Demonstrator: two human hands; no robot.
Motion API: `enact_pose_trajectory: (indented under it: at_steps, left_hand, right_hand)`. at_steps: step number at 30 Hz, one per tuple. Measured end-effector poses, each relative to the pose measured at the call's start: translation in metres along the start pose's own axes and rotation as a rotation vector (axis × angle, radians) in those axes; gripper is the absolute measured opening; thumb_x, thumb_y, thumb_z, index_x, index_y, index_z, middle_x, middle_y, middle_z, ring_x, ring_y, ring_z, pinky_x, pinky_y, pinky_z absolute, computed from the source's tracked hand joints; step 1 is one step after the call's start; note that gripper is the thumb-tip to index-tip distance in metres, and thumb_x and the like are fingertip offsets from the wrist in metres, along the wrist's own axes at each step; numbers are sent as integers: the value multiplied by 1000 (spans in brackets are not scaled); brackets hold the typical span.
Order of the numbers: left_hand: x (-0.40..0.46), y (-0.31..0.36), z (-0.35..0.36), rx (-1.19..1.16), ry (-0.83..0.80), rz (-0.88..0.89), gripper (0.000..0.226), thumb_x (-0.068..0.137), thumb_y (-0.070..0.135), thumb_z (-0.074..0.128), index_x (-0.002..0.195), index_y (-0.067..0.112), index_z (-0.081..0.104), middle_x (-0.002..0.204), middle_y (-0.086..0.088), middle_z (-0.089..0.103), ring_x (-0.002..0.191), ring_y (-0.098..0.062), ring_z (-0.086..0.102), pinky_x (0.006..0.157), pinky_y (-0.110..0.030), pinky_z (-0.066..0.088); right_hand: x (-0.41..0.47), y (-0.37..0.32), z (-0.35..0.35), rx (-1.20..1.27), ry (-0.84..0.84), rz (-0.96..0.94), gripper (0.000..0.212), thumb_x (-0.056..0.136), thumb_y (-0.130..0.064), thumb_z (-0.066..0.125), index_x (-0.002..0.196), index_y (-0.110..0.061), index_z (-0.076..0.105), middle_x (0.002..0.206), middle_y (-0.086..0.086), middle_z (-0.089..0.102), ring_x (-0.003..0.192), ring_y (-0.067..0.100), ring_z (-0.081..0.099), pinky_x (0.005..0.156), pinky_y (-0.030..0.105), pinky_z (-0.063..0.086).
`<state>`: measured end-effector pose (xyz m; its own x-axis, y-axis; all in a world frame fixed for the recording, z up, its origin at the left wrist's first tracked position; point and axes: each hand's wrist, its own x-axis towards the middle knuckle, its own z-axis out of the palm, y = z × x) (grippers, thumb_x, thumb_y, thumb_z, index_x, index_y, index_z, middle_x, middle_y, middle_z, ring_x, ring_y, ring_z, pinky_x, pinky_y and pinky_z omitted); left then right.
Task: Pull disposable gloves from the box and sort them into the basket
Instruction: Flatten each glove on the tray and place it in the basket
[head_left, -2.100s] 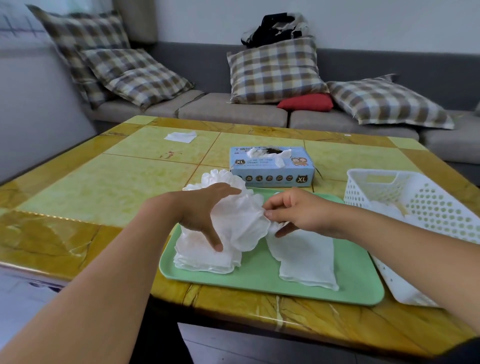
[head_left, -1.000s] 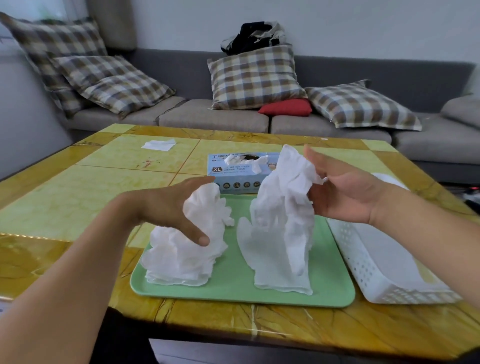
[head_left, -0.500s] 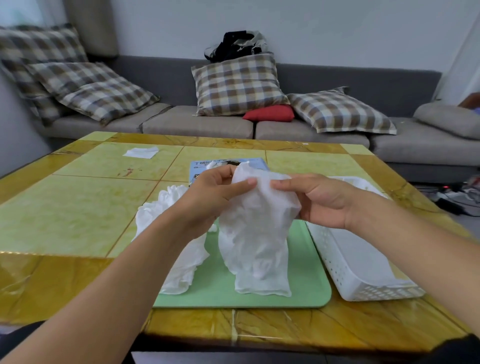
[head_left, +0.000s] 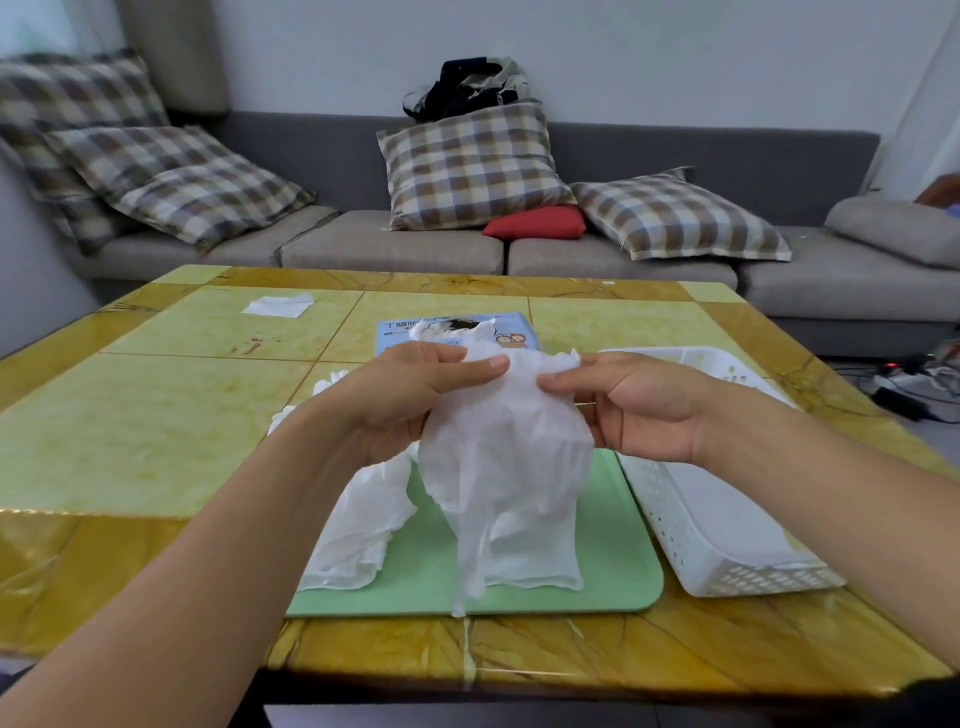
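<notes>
A white disposable glove (head_left: 506, 467) hangs above the green tray (head_left: 613, 561), held up by both hands. My left hand (head_left: 410, 395) pinches its top edge from the left and my right hand (head_left: 628, 405) pinches it from the right. A pile of white gloves (head_left: 358, 535) lies on the tray's left side, partly behind my left forearm. The blue glove box (head_left: 457, 330) stands behind my hands, mostly hidden, with a glove sticking out of its slot. The white perforated basket (head_left: 696, 525) sits just right of the tray.
A loose white sheet (head_left: 278, 305) lies on the far left of the yellow-green table (head_left: 156, 415). A grey sofa with checked cushions (head_left: 467, 166) and a red cushion (head_left: 535, 223) runs behind the table. Cables lie on the floor at far right (head_left: 904, 384).
My right hand lifted a glove off the tray. My left hand left the pile and took hold of the glove's top edge. Both hands now hold it up.
</notes>
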<state>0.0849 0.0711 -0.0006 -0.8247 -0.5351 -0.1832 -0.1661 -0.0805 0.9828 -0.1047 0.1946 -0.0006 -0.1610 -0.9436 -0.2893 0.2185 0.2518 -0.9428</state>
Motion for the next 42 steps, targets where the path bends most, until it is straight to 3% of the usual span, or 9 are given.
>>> enact_pose_trajectory:
  at_steps: [5, 10, 12, 15, 20, 27, 30, 39, 42]
  left_hand:
    - [25, -19, 5, 56, 251, -53, 27, 88, 23, 77, 108, 5, 75, 106, -12, 76, 87, -23, 66, 80, -36, 51]
    - [18, 20, 8, 2, 343, 575, 13, 93, 14, 70, 102, 15, 78, 103, -2, 78, 95, -14, 73, 86, -27, 56]
    - [16, 23, 1, 171, 358, 697, 19, 92, 8, 70, 102, 22, 78, 108, 10, 76, 107, -6, 69, 93, -25, 54]
    - [22, -8, -13, 422, 326, 537, 32, 87, 0, 73, 95, 30, 81, 109, 16, 75, 106, -3, 68, 93, -30, 56]
    - [31, -65, -12, 841, 89, 290, 17, 81, 10, 81, 87, 26, 81, 95, 14, 77, 92, 4, 67, 78, -12, 47]
    - [27, -65, 1, 983, -36, 349, 12, 77, 19, 84, 84, 28, 81, 94, 14, 76, 91, 0, 67, 74, -8, 45]
    - [25, -69, -1, 1076, -135, 286, 11, 77, 25, 84, 85, 31, 80, 93, 14, 75, 92, -3, 65, 86, -30, 53]
    - [13, -67, 7, 1193, -348, 142, 23, 77, 31, 83, 99, 35, 78, 107, 14, 62, 99, -3, 57, 94, -31, 51]
    - [10, -59, 9, 1164, -386, 41, 27, 76, 34, 72, 102, 36, 76, 110, 14, 64, 102, -4, 59, 95, -30, 51]
  right_hand:
    - [24, 7, -4, -76, 166, 35, 23, 92, -4, 66, 114, -9, 69, 109, 11, 73, 82, 20, 71, 79, 34, 61]
    - [11, -34, 4, -118, 257, -681, 16, 86, -3, 71, 102, -8, 73, 101, 6, 77, 94, 19, 72, 83, 27, 57]
    - [0, -36, 4, -274, 262, -791, 16, 84, -4, 74, 99, -12, 74, 97, 1, 78, 93, 13, 72, 84, 23, 55]
    - [2, -6, -2, -645, 246, -577, 13, 83, -4, 79, 91, -13, 77, 91, 4, 78, 84, 14, 72, 78, 27, 56]
    - [17, 39, -14, -1257, 62, -268, 6, 84, -12, 78, 88, -17, 77, 90, -6, 75, 86, 9, 69, 73, 19, 52]
    - [8, 38, -7, -1419, -69, -186, 12, 85, -15, 76, 97, -17, 79, 92, -10, 74, 66, -9, 57, 61, 3, 40]
    - [4, 39, -6, -1460, -152, -144, 10, 85, -17, 77, 95, -18, 77, 88, -12, 71, 65, -13, 56, 60, 5, 41]
    - [-2, 41, 6, -1475, -401, 92, 24, 80, -32, 84, 95, -15, 77, 86, -3, 73, 72, 5, 61, 70, 26, 53]
    - [3, 33, 6, -1348, -305, 144, 31, 88, -42, 76, 95, -11, 76, 90, 6, 75, 71, 10, 67, 65, 24, 56]
